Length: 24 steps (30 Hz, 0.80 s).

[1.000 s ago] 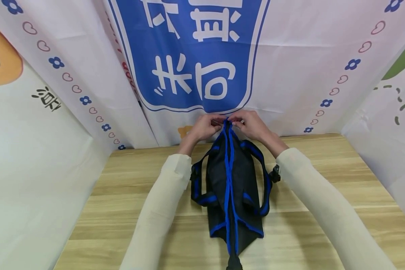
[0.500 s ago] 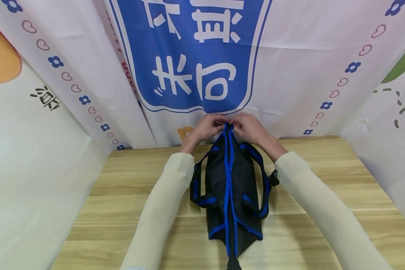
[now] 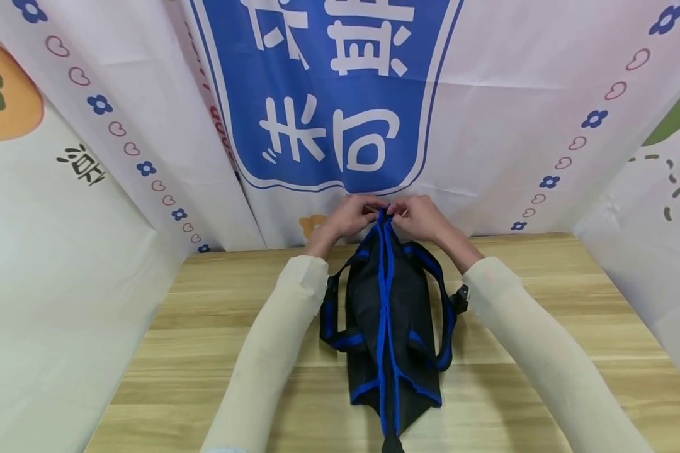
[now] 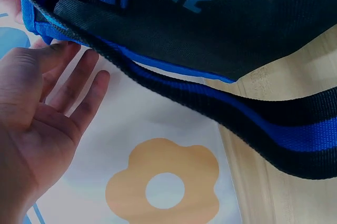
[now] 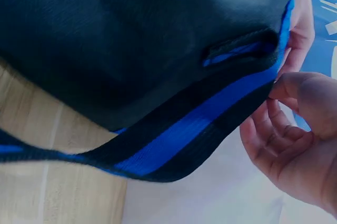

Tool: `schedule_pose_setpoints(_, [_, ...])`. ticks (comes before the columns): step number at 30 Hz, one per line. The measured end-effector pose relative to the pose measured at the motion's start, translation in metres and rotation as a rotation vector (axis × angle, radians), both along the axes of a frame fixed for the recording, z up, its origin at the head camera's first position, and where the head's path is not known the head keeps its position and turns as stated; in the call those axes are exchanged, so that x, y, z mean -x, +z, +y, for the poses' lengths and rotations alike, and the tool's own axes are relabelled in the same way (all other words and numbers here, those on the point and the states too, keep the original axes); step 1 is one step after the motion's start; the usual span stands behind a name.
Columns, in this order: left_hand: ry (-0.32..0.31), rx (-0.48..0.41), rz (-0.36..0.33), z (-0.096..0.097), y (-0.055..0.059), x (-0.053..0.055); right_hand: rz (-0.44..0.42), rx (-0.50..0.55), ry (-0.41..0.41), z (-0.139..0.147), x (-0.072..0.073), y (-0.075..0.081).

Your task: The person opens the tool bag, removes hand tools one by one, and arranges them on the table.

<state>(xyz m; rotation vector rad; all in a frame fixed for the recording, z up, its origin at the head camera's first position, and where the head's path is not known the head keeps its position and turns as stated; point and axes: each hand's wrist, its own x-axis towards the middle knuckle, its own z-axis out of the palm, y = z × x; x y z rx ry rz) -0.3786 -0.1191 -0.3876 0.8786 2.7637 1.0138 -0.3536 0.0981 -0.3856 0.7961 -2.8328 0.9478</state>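
Note:
A black bag (image 3: 364,302) with bright blue edging lies lengthwise on the wooden table, its top seam facing up. At its far end my left hand (image 3: 351,216) pinches the left side of the blue-edged opening (image 3: 381,220) between thumb and index finger. My right hand (image 3: 422,217) pinches the same end from the right, the fingertips of both hands nearly meeting. In the left wrist view the other fingers of the left hand (image 4: 55,95) are spread below the bag's edge. The right wrist view shows the thumb of the right hand (image 5: 295,129) at the blue edging; its fingertips are partly hidden.
Black and blue carrying straps (image 3: 330,308) loop out on both sides, with a black buckle (image 3: 460,299) on the right. A printed white cloth (image 3: 487,138) hangs right behind the hands. The bag's dark near tip (image 3: 393,443) reaches the bottom of the head view.
The right hand's fingertips have moved slightly left, closer to the left hand's. Otherwise the bag and both hands keep nearly the same place.

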Motion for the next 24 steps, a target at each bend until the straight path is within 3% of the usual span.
schedule_pose_setpoints(13, [0.077,0.005,0.011,-0.005,-0.004,-0.001,-0.102,-0.035,0.034,-0.007,-0.02,0.019])
schedule_pose_setpoints(18, [0.101,-0.019,0.018,-0.009,-0.008,-0.002,-0.141,-0.06,0.086,-0.008,-0.033,0.024])
schedule_pose_setpoints(24, [0.132,-0.025,0.036,-0.011,-0.007,-0.004,-0.108,-0.092,0.141,-0.003,-0.056,0.028])
